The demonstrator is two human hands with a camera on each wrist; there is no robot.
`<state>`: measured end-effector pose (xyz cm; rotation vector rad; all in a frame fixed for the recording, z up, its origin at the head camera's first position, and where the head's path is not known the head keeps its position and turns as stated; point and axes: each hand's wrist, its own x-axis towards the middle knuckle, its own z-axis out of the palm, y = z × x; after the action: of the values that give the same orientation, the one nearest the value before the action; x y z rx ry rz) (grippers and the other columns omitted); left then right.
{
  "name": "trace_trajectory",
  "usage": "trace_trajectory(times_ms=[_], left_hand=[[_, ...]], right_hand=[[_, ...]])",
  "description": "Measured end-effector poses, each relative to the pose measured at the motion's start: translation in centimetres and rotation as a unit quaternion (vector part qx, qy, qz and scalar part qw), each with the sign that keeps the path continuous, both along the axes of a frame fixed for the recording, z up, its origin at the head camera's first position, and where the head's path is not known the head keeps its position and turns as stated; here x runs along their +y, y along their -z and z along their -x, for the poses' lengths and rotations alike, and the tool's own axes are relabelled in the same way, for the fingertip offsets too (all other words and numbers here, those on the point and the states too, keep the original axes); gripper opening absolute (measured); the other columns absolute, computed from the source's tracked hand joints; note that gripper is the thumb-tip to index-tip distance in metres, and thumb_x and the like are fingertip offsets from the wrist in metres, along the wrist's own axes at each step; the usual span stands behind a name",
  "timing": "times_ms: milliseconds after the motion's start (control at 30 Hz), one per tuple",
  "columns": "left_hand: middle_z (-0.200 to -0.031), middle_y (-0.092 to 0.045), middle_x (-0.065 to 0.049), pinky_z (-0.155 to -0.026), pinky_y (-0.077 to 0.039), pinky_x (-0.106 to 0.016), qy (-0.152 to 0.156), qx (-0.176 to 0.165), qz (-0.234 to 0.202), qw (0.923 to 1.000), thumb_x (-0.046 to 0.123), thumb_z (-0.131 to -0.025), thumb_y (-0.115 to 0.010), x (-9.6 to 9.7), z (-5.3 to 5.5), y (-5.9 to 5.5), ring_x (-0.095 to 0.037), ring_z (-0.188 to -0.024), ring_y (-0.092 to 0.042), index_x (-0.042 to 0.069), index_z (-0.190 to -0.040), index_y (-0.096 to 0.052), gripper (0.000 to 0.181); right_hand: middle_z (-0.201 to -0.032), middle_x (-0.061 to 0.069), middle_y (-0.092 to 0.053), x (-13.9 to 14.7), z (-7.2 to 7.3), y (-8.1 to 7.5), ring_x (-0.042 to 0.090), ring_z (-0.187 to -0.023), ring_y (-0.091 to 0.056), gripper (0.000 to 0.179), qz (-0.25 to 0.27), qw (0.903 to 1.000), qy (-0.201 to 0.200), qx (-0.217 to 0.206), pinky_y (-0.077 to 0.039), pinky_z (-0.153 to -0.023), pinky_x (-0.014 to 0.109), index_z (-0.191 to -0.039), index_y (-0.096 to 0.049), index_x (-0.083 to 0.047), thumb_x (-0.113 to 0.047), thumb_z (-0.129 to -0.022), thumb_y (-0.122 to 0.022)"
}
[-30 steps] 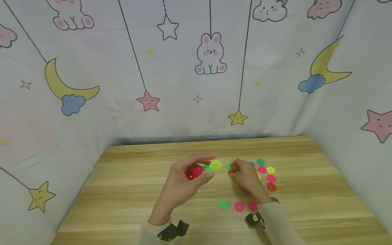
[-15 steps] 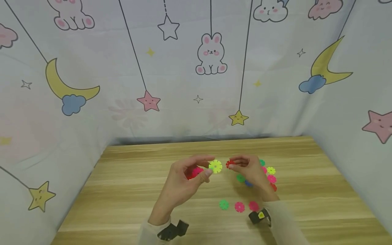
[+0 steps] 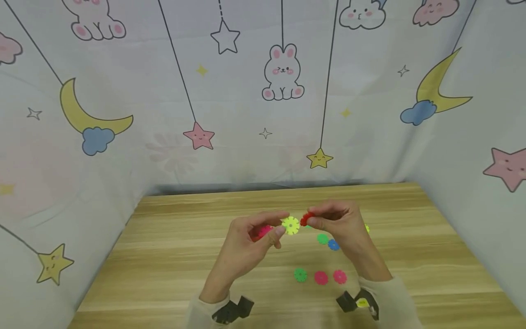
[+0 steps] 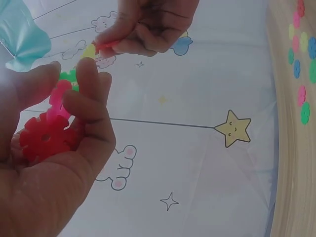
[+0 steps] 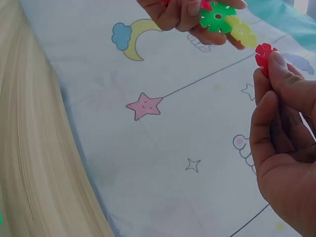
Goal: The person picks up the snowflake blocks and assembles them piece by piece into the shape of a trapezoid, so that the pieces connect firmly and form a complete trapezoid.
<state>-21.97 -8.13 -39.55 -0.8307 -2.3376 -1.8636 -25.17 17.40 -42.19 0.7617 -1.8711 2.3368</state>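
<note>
My left hand [image 3: 242,249] grips a row of joined plastic snowflake discs. In the left wrist view a red disc [image 4: 42,140] lies in the palm, followed by a pink disc [image 4: 59,101]. The right wrist view shows a green disc [image 5: 217,19] and a yellow disc [image 5: 243,32] at the row's end, sticking out past the fingertips. Between thumb and fingers my right hand [image 3: 349,228] pinches a single red snowflake disc [image 5: 265,55], its notched edge close beside the yellow one. Both hands are raised above the table.
On the wooden table [image 3: 164,260] lie loose discs: a green one [image 3: 300,274] and two pink ones at the front, another green and a blue disc [image 3: 334,245] nearer the right hand. Several more are partly hidden behind that hand. A printed cloth [image 3: 246,105] hangs behind the table.
My right hand has picked up the red disc from the table and raised it beside the yellow disc. My left hand has stayed nearly in place, the yellow disc turning to face the head camera.
</note>
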Motion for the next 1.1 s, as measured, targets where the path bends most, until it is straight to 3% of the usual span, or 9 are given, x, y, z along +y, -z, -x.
trace_trajectory(times_ms=[200, 533, 833, 1100], left_hand=[[-0.105, -0.079, -0.014, -0.046, -0.033, -0.019, 0.002, 0.004, -0.002, 1.0000, 0.011, -0.102, -0.073, 0.0, 0.0, 0.0, -0.005, -0.064, -0.067, 0.008, -0.132, -0.076, 0.030], [-0.110, -0.079, -0.017, -0.046, -0.033, -0.020, 0.010, -0.002, -0.018, 0.9998, 0.009, -0.102, -0.072, -0.1, 0.0, -0.1, -0.005, -0.068, -0.070, 0.002, -0.133, -0.074, 0.031], [-0.106, -0.079, -0.016, -0.058, -0.051, -0.021, 0.001, 0.005, -0.003, 1.0000, 0.012, -0.100, -0.076, -0.1, 0.0, -0.1, -0.004, -0.072, -0.073, 0.007, -0.133, -0.075, 0.034], [-0.102, -0.081, -0.010, -0.047, -0.035, -0.018, -0.026, 0.024, 0.017, 0.9992, 0.010, -0.098, -0.078, 0.0, -0.4, -0.4, -0.004, -0.067, -0.071, 0.010, -0.129, -0.078, 0.031]], right_hand=[[-0.103, -0.006, -0.084, -0.2, -0.4, -0.4, 0.010, -0.092, -0.081, 0.036, 0.019, 0.9986, -0.021, 0.044, -0.067, -0.084, 0.030, -0.107, -0.086, -0.016, 0.014, -0.091, -0.075], [-0.102, -0.005, -0.084, -0.6, -1.0, -1.1, 0.011, -0.093, -0.081, 0.038, 0.008, 0.9974, -0.002, 0.072, -0.067, -0.084, 0.032, -0.105, -0.086, -0.018, 0.015, -0.089, -0.077], [-0.099, -0.012, -0.083, -1.0, -1.3, -1.5, 0.010, -0.092, -0.079, 0.019, -0.019, 0.9925, 0.045, 0.112, -0.067, -0.085, 0.032, -0.101, -0.086, -0.008, 0.006, -0.088, -0.083], [-0.098, -0.010, -0.083, -1.3, -1.7, -1.8, 0.010, -0.091, -0.078, 0.019, -0.027, 0.9898, 0.049, 0.131, -0.067, -0.083, 0.033, -0.099, -0.084, -0.004, 0.011, -0.086, -0.082]])
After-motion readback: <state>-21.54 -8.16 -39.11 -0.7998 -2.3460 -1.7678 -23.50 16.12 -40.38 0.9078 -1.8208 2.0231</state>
